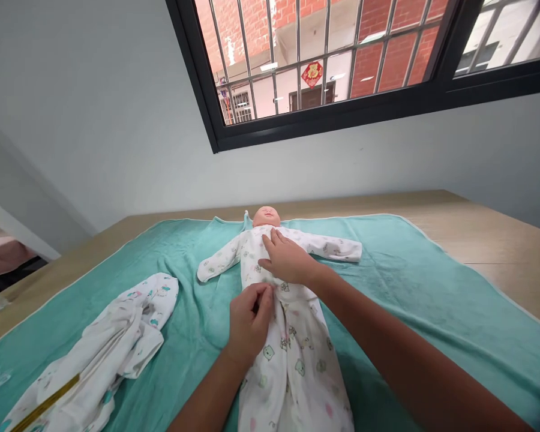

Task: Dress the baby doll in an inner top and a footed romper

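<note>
A baby doll point(266, 216) lies on its back, dressed in a white printed baby gown point(292, 354) with long sleeves spread to both sides. My right hand point(284, 257) rests on the gown's chest, palm down, fingers stretched out. Lower down, at the waist, my left hand point(252, 318) is closed, thumb and fingers pinching the gown's fabric. Below the hands the gown hangs long toward me, with a fold down its middle. The doll's arms and legs are hidden under the cloth.
A teal blanket point(414, 288) covers much of the wooden table point(490, 246). At left lies a crumpled white printed baby garment point(112, 336) with a yellow strip point(47, 403) on it. A barred window point(315, 54) is in the wall behind.
</note>
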`<state>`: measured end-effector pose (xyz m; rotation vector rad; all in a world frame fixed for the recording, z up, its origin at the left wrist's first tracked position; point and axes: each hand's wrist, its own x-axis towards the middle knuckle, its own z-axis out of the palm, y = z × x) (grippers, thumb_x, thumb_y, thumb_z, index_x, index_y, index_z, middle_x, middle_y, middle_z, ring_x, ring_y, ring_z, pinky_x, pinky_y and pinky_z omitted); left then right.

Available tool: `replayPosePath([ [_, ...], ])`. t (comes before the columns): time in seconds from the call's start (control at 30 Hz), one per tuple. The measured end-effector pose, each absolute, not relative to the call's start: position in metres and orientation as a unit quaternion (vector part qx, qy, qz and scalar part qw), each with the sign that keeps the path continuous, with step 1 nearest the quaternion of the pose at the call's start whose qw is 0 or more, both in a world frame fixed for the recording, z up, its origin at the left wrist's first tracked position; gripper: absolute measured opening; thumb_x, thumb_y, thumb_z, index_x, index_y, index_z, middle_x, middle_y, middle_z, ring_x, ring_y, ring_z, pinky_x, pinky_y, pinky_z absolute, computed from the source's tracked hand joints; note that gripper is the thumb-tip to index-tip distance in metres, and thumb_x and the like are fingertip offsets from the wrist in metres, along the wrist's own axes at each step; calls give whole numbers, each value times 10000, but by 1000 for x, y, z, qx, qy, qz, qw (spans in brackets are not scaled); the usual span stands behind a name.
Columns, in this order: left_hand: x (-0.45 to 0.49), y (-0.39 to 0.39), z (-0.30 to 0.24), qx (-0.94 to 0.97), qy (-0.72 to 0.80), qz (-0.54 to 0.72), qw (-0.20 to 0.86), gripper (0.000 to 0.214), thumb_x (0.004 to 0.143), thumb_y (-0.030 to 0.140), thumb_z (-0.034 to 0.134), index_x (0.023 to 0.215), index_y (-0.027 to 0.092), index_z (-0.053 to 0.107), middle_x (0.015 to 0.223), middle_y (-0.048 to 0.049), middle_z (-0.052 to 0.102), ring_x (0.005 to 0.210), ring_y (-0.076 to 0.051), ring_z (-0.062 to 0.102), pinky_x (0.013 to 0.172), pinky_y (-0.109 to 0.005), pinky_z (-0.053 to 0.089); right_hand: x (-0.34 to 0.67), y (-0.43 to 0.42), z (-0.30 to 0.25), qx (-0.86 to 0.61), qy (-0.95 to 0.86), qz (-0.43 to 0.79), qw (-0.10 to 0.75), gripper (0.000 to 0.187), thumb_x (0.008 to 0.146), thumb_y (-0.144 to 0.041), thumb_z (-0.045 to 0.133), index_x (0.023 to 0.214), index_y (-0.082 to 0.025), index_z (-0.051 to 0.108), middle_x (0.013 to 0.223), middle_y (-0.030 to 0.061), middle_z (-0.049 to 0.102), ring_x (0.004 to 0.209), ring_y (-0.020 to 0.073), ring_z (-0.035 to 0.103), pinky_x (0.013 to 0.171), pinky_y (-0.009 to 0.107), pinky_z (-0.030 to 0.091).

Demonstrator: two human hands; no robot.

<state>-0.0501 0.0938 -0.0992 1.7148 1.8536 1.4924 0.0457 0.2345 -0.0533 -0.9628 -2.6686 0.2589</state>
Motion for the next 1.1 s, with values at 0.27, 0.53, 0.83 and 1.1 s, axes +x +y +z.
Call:
replayPosePath([
  [0.27,-57,102,-96,582,649,489,9,195,917,309,471,891,196,628,767,-8,619,696,-146,560,655,-250,438,102,240,7,-335,-907,230,108,388,926,-488,404,887,-192,653,896,86,677,719,212,597,606,305,398],
  [0.53,-64,116,-92,568,683,459,10,219,888,320,477,974,207,643,866,-30,670,754,-180,602,682,-280,453,84,233,-22,-382,-892,193,146,343,918,-454,454,792,-179,618,864,81,677,764,205,600,613,283,382],
  [0.83,-81,167,-52,604,713,337,116,166,772,253,517,844,210,660,672,27,619,655,-158,560,609,-252,396,74,232,-25,-367,-907,173,112,395,844,-524,512,855,-169,684,785,90,681,717,223,619,585,287,402],
  [1.1,-95,145,-54,620,653,327,287,213,729,297,628,924,210,625,743,40,561,584,-102,507,490,-198,369,60,206,-18,-341,-926,163,10,178,754,-328,624,808,-183,712,706,78,654,697,221,627,601,284,412],
])
